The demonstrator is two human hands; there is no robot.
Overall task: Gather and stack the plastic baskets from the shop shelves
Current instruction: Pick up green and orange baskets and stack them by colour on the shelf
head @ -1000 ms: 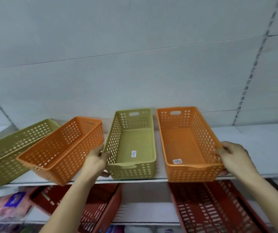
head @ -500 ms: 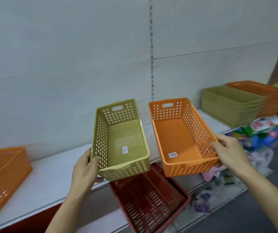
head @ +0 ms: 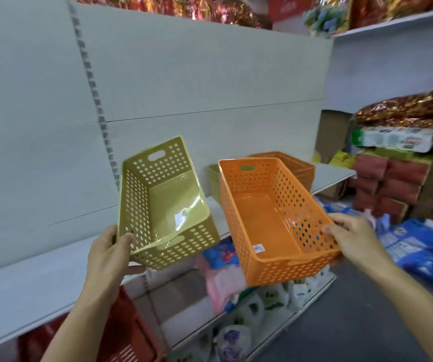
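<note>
Two perforated plastic baskets are up in the air here, both off the shelf. The left hand [head: 110, 254] grips the green basket [head: 163, 207] by its near left corner, thumb hooked over the rim, and the basket tips so its opening faces toward the right. The right hand [head: 351, 236] holds the orange basket [head: 270, 220] by its right wall near the front corner, fingers curled over the rim. Both are long rectangular tubs, glossy smooth floors, walls full of round holes, a slot handle cut in each end. Nothing inside either except a small white price sticker [head: 258, 248] on the orange floor; the green floor just shows a shiny glare patch.

Further back on the grey shelf [head: 40, 278] sit a green stack [head: 213, 178] and an orange stack [head: 299, 165] of the same kind of basket, side by side. Down low on the left, a red slotted basket [head: 129, 333] on the lower shelf. Soft plastic packets [head: 414, 246] piled on the right.
</note>
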